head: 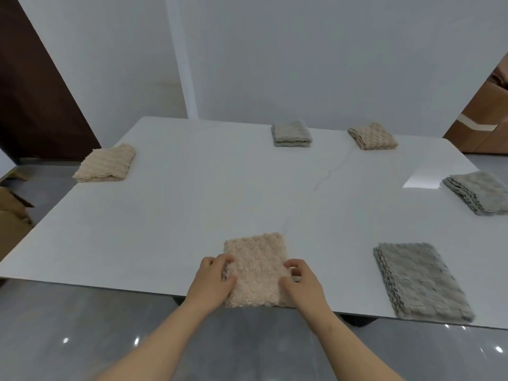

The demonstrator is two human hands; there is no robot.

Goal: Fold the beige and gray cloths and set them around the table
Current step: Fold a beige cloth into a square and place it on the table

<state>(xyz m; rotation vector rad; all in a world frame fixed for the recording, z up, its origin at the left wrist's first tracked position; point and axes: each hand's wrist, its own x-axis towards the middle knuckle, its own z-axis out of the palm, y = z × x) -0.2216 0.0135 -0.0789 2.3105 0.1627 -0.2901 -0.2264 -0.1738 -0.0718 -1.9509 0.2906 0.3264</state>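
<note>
- Lying at the table's (pixel 165 215) near edge, the folded beige cloth (pixel 257 266) is gripped by both sides.
- Left hand (pixel 213 281) and right hand (pixel 301 281) are equally near; its long axis runs away from them.

White glossy worktop (pixel 220 193) with a faint hairline vein across its middle. Behind it a pale wall (pixel 302 56), with a dark brown door (pixel 33 100) at left. Cardboard boxes (pixel 483 125) far right; grey shiny floor (pixel 110 325) below

Six folded cloths (pixel 257 270) ring the table (pixel 220 188).
</note>
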